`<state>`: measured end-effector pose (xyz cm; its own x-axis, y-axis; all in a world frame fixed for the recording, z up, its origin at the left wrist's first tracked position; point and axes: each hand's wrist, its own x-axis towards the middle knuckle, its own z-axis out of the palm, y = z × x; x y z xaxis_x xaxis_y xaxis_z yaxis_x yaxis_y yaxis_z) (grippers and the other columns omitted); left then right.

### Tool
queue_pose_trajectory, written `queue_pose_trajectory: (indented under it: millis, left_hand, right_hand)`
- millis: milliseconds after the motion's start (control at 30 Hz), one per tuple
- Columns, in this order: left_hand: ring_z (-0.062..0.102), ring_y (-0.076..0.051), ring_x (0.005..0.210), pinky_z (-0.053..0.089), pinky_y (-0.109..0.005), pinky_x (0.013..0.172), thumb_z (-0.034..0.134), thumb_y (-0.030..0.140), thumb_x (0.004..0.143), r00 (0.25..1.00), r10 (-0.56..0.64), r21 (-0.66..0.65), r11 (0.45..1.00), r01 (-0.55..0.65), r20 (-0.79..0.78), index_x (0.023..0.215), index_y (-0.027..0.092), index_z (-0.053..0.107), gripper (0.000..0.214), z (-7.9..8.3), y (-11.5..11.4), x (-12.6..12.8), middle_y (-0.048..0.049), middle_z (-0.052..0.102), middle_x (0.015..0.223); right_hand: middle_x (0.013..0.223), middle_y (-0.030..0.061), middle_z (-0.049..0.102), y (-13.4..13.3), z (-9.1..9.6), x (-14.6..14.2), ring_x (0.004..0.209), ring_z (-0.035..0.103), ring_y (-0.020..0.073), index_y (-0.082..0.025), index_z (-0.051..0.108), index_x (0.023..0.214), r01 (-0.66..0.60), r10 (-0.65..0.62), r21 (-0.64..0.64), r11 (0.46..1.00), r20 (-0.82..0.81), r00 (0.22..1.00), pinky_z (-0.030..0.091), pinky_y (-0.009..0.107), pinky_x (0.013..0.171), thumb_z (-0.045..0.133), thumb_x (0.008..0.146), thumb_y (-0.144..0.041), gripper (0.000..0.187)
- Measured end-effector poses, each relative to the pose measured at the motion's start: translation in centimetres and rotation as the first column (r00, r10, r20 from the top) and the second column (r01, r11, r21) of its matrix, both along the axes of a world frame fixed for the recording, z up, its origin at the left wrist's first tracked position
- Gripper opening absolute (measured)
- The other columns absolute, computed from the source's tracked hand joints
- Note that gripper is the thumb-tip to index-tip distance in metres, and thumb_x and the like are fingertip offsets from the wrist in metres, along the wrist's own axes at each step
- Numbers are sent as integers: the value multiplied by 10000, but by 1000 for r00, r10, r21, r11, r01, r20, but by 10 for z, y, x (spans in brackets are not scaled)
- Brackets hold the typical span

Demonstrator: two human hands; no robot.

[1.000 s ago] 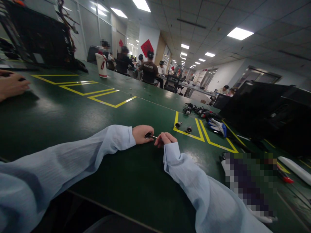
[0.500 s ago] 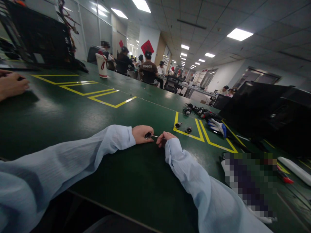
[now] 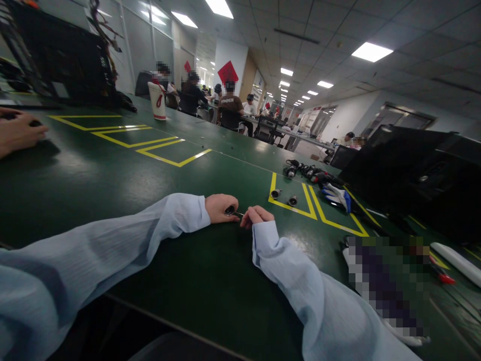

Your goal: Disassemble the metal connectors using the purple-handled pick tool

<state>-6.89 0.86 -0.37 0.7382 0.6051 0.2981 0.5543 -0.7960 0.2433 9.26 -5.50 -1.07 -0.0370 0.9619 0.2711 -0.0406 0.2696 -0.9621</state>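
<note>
A dark, shiny-rimmed round part (image 3: 230, 211) is enclosed by the left hand (image 3: 218, 208) over the green surface (image 3: 240, 276); a thin rod (image 3: 240, 214) is pinched by the right hand (image 3: 257, 215), brought nearer than half a second ago.

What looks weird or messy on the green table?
I see nothing spilled or broken. Oddest is the blocky patch on the right: big squares hide what's there. Farther back, the blue-and-white glove lies loose beside a jumble of dark parts, which looks messy.

Round, silver-rimmed hollow part (image 3: 229, 210) and thin, partly hidden rod (image 3: 241, 214), both in the hands (image 3: 217, 208).
</note>
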Motion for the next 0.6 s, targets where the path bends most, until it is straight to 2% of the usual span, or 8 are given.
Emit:
queue_pose_trajectory:
  millis: [100, 200, 467, 600]
  left_hand:
    - [502, -110, 591, 343, -197, 524, 574, 435, 711, 1000, -15, -7, 1000, 15, 16, 707, 152, 519, 288, 0, 1, 0, 5, 529, 658]
    - [485, -104, 572, 331, -195, 512, 589, 424, 693, 999, -33, -49, 998, 34, 18, 683, 151, 510, 284, 0, 3, 0, 14, 516, 638]
    - [470, -97, 559, 349, -200, 531, 614, 377, 672, 976, -97, -103, 988, 118, 193, 665, 134, 506, 267, -3, 6, -2, 16, 503, 609]
    - [477, -98, 561, 358, -200, 535, 610, 364, 672, 978, -97, -121, 985, 121, 186, 667, 132, 512, 252, -1, 6, -1, 12, 514, 617]
  right_hand:
    - [433, -10, 597, 7, -1, 6, 346, 477, 88, -160, 553, 513, -124, 110, -117, 985, -117, 987, 367, 213, 390, 550, 692, -351, 261]
    - [434, -2, 606, 13, -3, 11, 333, 491, 90, -154, 540, 518, -188, 153, -189, 964, -186, 971, 377, 213, 386, 547, 690, -350, 260]
    - [455, 3, 621, 17, -6, 10, 350, 502, 96, -163, 522, 562, -205, 161, -189, 960, -225, 961, 366, 212, 384, 550, 717, -372, 262]
    - [458, -6, 624, 15, -4, 8, 350, 504, 93, -163, 531, 567, -197, 153, -182, 963, -229, 961, 389, 215, 394, 569, 706, -378, 259]
